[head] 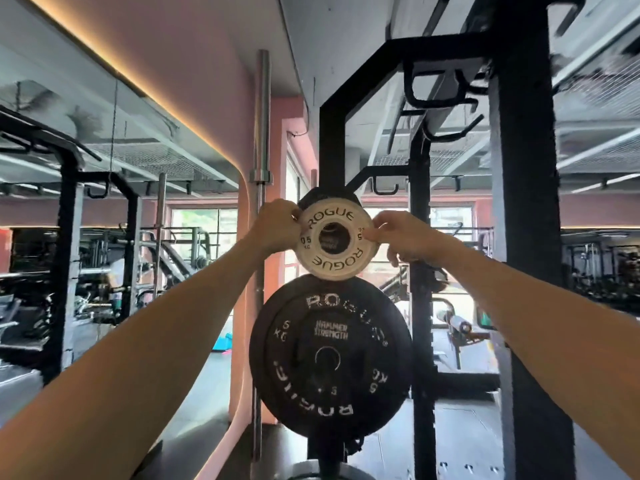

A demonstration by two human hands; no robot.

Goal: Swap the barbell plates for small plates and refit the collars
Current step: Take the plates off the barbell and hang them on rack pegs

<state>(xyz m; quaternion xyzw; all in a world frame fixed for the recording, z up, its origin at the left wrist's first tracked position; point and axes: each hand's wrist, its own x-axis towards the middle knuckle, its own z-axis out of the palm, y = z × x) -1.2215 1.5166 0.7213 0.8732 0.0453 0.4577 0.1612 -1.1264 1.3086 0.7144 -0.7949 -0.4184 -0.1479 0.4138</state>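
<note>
A small white plate (334, 261) marked ROGUE and 0.5 hangs in front of the black rack upright (331, 143), level with an upper storage peg. My left hand (275, 226) grips its left rim and my right hand (398, 237) pinches its right rim. Through the plate's hole I see the end of the peg. A dark plate (313, 195) sits just behind the white one. Below hangs a black 5 kg plate (330, 358) marked ROGUE, in front of a larger black plate.
A steel barbell (260, 140) stands upright left of the rack. A thick black rack post (519, 209) rises on the right. A mirror with reflected racks fills the left wall. Benches and machines stand further back by the windows.
</note>
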